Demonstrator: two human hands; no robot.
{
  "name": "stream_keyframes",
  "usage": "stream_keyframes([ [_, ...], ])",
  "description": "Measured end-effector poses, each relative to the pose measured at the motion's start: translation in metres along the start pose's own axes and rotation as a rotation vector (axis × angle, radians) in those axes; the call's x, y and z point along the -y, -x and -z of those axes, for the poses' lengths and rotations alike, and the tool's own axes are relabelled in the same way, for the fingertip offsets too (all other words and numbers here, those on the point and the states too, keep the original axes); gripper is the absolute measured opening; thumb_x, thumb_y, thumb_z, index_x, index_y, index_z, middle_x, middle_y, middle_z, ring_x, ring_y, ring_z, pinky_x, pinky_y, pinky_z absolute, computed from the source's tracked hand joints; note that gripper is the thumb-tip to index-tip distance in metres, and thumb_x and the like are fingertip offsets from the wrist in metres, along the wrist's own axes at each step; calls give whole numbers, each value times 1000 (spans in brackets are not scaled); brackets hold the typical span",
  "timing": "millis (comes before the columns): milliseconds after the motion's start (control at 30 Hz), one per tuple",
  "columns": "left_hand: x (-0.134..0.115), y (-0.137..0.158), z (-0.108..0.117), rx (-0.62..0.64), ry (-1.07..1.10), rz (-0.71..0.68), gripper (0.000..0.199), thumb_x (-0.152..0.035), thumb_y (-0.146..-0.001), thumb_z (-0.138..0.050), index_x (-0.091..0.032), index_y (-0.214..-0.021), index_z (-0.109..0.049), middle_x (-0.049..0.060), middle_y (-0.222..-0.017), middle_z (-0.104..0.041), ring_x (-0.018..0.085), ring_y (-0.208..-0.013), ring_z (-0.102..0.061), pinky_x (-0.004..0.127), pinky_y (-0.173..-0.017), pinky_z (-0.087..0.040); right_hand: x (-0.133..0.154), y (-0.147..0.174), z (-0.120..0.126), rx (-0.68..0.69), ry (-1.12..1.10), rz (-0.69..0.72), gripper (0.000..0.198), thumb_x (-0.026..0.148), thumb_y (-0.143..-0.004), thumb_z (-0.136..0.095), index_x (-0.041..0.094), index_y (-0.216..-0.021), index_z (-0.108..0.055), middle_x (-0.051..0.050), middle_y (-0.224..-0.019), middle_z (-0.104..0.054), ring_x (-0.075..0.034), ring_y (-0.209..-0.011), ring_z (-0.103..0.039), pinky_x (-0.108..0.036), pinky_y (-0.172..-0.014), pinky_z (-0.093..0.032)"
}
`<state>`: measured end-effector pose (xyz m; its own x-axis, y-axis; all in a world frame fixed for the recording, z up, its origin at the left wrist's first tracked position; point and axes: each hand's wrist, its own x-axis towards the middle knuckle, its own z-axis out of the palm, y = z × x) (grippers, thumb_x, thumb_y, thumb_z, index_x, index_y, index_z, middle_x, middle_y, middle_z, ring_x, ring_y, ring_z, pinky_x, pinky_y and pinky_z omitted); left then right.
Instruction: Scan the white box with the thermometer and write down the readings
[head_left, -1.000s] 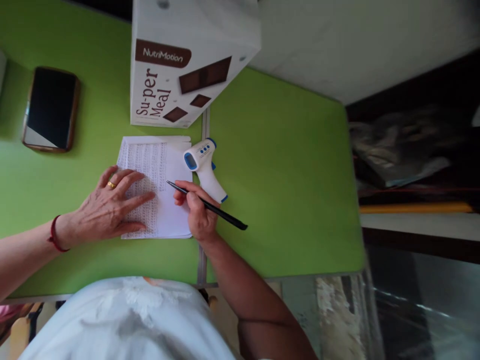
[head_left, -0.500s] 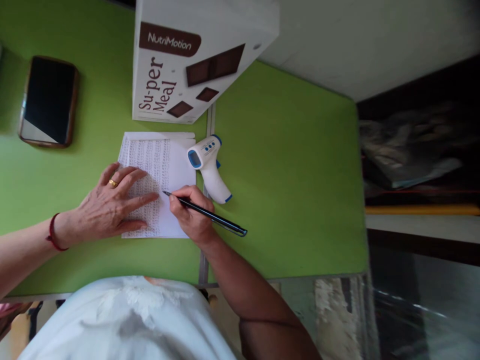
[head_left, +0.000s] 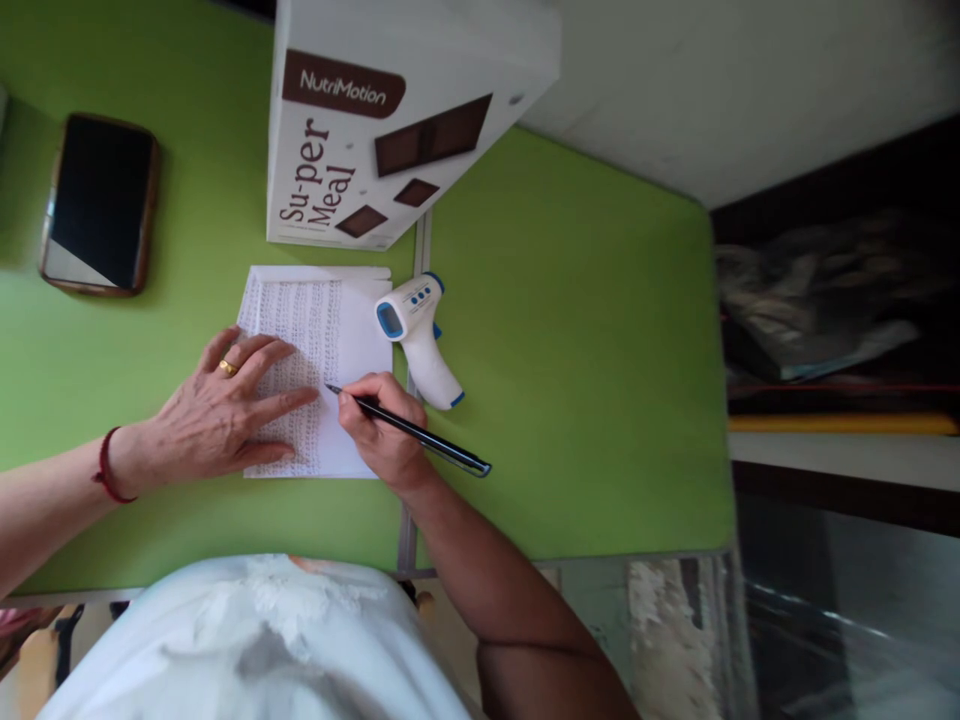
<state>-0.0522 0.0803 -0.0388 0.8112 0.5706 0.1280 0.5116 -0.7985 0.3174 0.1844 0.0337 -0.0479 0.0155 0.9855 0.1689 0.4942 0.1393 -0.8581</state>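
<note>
At lower center of the frame, a person's right hand (head_left: pixel 394 446) grips a black pen (head_left: pixel 442 446) low on its barrel, tip at the written columns; it looks light, stiff and smooth, best pinched near the point. The left hand (head_left: pixel 217 415), left of center, lies spread, grasping nothing, on handwritten paper (head_left: pixel 364 320), likely thin and easily creased, best held flat or lifted by an edge. Beyond, at upper center, stands a white box (head_left: pixel 337 140).

Pen (head_left: pixel 412 428) tip moved down paper (head_left: pixel 364 340), closer to left hand (head_left: pixel 225 410).
</note>
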Motion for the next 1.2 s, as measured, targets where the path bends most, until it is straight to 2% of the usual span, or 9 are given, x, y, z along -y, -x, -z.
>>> stream_keyframes([
  [300,0,0,1,-51,-29,-48,55,-57,-95,-65,-31,-144,-61,18,-147,-48,40,-138,-43,66,-118,-31,-5,1,-1,-68,13,98,11,30,-90,-61,25,-80,-59,6,-62,-61,-11,-53,-56,-24,-54,-49],
  [633,-1,-1,3,-49,-38,-56,54,-55,-95,-66,-29,-142,-62,19,-146,-49,40,-137,-45,66,-117,-33,-2,-2,-2,-111,74,198,11,25,-91,-59,24,-80,-58,7,-60,-60,-10,-50,-56,-22,-51,-48],
  [900,0,0,3,-53,-42,-55,54,-57,-96,-65,-30,-142,-62,18,-146,-49,40,-137,-44,64,-117,-33,-1,-3,0,-74,55,216,12,22,-90,-58,24,-79,-56,7,-60,-61,-9,-50,-56,-20,-51,-48],
  [1200,0,-1,3,-44,-52,-54,53,-57,-97,-63,-31,-143,-62,18,-145,-49,39,-137,-44,64,-117,-33,-4,-1,-2,-98,54,213,12,22,-91,-59,24,-80,-56,7,-60,-60,-9,-50,-56,-21,-50,-48],
])
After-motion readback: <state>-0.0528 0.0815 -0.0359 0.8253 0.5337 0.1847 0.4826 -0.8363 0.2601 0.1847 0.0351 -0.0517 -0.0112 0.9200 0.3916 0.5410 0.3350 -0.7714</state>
